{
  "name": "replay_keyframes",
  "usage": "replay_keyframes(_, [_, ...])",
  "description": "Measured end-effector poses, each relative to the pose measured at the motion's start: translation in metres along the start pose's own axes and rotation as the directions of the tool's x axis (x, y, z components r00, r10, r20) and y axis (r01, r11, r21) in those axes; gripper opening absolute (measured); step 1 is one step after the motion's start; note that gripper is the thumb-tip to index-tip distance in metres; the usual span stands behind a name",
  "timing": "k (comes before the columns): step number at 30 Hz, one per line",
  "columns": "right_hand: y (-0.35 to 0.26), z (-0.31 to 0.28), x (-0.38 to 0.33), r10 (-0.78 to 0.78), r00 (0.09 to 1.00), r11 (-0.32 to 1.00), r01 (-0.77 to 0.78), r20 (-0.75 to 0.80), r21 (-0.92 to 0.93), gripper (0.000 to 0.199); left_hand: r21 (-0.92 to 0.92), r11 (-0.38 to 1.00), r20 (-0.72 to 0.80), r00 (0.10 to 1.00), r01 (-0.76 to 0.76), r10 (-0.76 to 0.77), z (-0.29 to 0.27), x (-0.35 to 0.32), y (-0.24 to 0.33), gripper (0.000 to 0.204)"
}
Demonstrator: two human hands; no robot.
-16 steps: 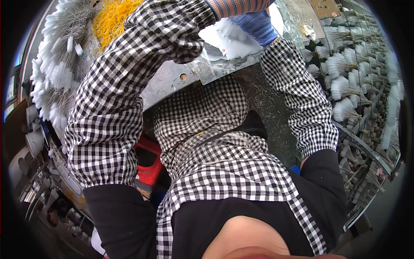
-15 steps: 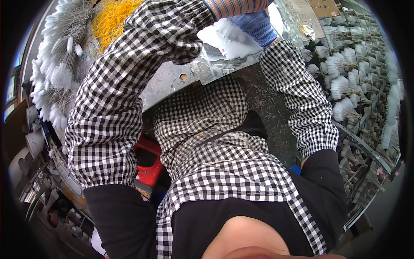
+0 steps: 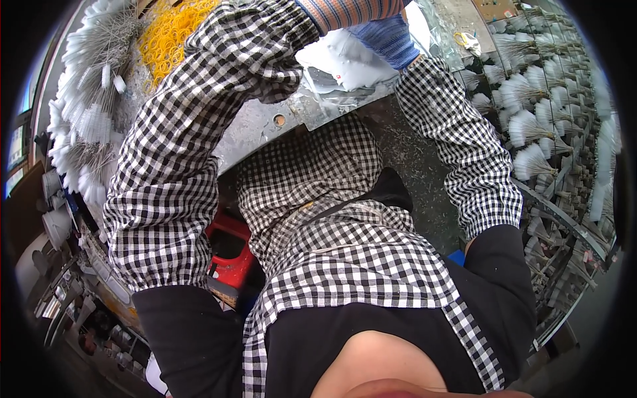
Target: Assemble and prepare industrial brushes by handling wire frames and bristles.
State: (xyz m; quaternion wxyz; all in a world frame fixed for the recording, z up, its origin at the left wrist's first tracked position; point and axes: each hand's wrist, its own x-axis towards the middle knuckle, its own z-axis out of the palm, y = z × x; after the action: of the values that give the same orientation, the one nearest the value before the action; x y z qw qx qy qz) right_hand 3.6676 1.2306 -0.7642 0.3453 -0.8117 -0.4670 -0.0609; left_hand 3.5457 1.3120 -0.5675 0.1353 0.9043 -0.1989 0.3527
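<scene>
My left hand, in an orange-and-blue striped knit glove, reaches across the top of the view. Close beside it is my right hand, in a blue knit glove. The upper edge cuts off the fingers of both, so what they hold, if anything, is hidden. Below and beside the gloves lies a white, crumpled sheet-like material, partly under clear plastic, on the grey metal worktable.
Yellow rings are heaped on the table's left. Wire-stemmed brushes with white bristles are piled at far left; more bunches fill a rack on the right. A red stool stands beside my lap, below the table edge.
Both gloved hands have shifted slightly left and up in the picture, close together as before. The brushes and yellow rings look undisturbed.
</scene>
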Motion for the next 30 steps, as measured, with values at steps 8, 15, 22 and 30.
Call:
replay_keyframes(8, [0.008, 0.014, 0.000, 0.250, 0.964, 0.946, -0.264, -0.097, -0.191, 0.038, 0.079, 0.994, 0.008, 0.997, -0.072, 0.071, -0.006, 0.005, 0.006, 0.010])
replay_keyframes(15, [0.096, -0.006, -0.020, -0.142, 0.990, 0.876, 0.132, 0.012, -0.464, 0.043, 0.012, 0.997, 0.037, 0.997, -0.072, 0.072, -0.003, 0.010, 0.011, 0.005])
replay_keyframes(22, [-0.037, -0.040, -0.007, -0.675, 0.734, 0.603, 0.490, -0.075, -0.630, 0.033, -0.084, 0.989, 0.072, 0.991, 0.122, -0.116, -0.037, -0.004, 0.003, 0.008])
replay_keyframes(30, [-0.060, -0.065, 0.016, -0.658, 0.685, 0.753, 0.592, -0.313, -0.287, 0.066, -0.198, 0.977, -0.374, 0.927, -0.082, 0.002, -0.087, -0.005, 0.029, 0.070])
